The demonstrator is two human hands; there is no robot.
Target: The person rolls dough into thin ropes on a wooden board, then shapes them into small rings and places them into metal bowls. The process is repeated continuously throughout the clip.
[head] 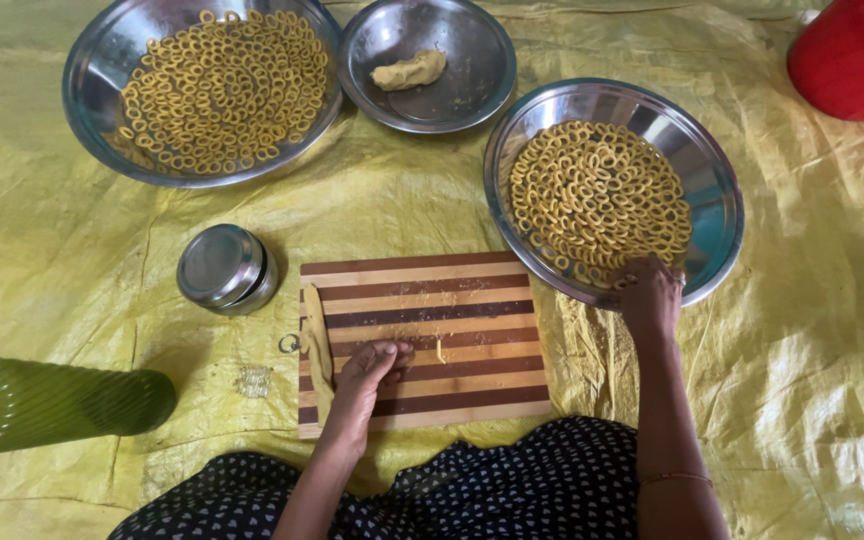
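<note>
Dough rings (600,195) fill the steel plate (717,215) on the right, where the right hand (649,293) sits at the near rim, fingers curled down among them; can't tell if it's pinching one. The striped cutting board (422,340) lies on the yellow sheet (832,380). The left hand (367,372) rests flat and open on it, next to a rolled dough rope (316,340). Probably best to set each ring down gently so it keeps its shape.

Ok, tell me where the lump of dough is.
The lump of dough lies in the small steel bowl at top centre of the head view, between the two big bowls of rings.
</note>
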